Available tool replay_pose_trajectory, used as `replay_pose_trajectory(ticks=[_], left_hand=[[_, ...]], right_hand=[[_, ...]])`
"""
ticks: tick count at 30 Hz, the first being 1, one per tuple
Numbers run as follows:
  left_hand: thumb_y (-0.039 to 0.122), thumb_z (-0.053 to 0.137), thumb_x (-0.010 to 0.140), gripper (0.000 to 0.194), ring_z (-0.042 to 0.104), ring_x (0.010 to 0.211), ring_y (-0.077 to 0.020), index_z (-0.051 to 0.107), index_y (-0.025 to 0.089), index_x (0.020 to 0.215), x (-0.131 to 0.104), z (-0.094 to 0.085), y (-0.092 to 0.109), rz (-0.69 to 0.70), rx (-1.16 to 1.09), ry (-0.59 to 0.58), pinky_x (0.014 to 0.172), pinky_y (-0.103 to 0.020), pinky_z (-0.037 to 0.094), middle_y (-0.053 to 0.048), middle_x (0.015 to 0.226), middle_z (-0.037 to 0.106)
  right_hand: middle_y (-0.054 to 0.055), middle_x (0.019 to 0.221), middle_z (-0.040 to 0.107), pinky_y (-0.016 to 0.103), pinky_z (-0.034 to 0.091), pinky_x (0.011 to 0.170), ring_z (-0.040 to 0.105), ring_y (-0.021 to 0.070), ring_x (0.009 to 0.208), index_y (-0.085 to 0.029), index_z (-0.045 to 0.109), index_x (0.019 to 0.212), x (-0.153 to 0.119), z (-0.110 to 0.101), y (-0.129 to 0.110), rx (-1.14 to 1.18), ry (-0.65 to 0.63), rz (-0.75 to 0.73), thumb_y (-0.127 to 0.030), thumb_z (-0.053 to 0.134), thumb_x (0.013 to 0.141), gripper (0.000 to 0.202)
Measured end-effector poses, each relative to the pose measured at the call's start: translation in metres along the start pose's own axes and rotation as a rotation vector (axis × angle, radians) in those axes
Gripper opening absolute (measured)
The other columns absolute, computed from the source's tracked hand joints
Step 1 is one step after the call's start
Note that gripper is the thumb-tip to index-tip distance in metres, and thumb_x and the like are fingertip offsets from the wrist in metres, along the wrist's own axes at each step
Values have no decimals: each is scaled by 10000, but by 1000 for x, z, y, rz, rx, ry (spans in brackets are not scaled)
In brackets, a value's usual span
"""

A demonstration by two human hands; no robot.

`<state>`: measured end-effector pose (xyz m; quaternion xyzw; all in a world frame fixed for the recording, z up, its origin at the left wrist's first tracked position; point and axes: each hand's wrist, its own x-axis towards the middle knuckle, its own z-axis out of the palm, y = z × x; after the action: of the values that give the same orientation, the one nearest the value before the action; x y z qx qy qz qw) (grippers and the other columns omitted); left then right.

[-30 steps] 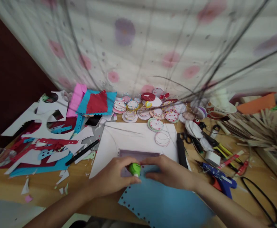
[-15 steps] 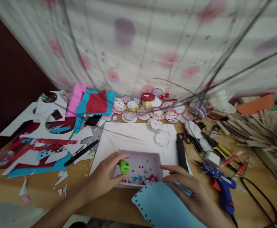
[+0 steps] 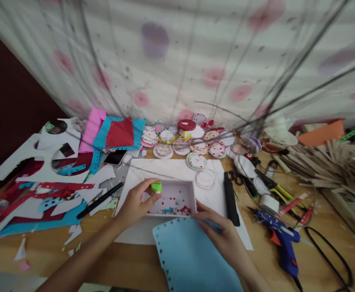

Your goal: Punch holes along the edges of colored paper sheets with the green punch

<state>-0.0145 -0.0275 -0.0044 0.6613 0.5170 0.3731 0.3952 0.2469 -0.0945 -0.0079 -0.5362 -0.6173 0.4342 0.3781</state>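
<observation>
Punch, small and green, is gripped between the thumb and fingertips of the left hand and is held above the left edge of the white tray. One second earlier it was pressed between both hands over the blue sheet, and the tray was covered. The sheet has since been drawn clear, so the tray is exposed and its layer of red, blue and white punched dots is visible. The punch has been carried from the sheet edge to the tray, which suggests that it is being emptied or parked rather than applied to a fresh hole.

The blue sheet now lies in front of the tray, its perforated border facing the tray. It is pinned flat by the right hand, fingers spread on its upper right corner; nothing is enclosed in that hand.

A black pen lies left of the white paper, a black bar right of the tray, and a blue glue gun further right.
</observation>
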Motion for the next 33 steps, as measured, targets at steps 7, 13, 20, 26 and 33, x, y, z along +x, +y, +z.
replay_pose_trajectory(ticks=[7,13,20,26,33], left_hand=[[413,526,899,294,665,813,-185,536,187,1088,11,-6,-1,-62,-232,39,764,-305,523,-63,924,706],[429,604,858,304,672,960,-237,580,198,1054,-18,-8,21,-104,-365,-34,890,-355,500,-84,1046,695],[426,577,877,318,616,1087,-265,586,230,1128,-36,-3,48,15,-249,-78,928,-375,483,-106,1244,613],[381,638,845,363,494,1218,-268,546,252,1171,-39,5,67,332,240,-284,1123,-450,235,-72,1230,614],[348,595,881,275,606,1004,-193,506,239,1118,-42,19,68,187,224,-269,862,-289,470,-32,1074,652]], right_hand=[[44,844,735,295,563,644,688,238,770,-207,715,915,27,-5,-5,164,158,274,-500,605,808,330],[27,771,685,233,494,533,631,189,654,-193,671,874,19,2,-6,133,162,230,-501,615,805,320],[44,965,688,274,523,817,649,205,920,-223,630,989,9,14,-8,9,259,-26,-364,637,831,211],[4,980,666,227,528,816,644,150,916,-280,537,1097,0,36,-17,3,128,-273,-194,589,869,249],[61,1009,627,288,549,761,637,183,909,-313,350,1418,3,47,-12,-128,-106,-545,-161,478,932,526]])
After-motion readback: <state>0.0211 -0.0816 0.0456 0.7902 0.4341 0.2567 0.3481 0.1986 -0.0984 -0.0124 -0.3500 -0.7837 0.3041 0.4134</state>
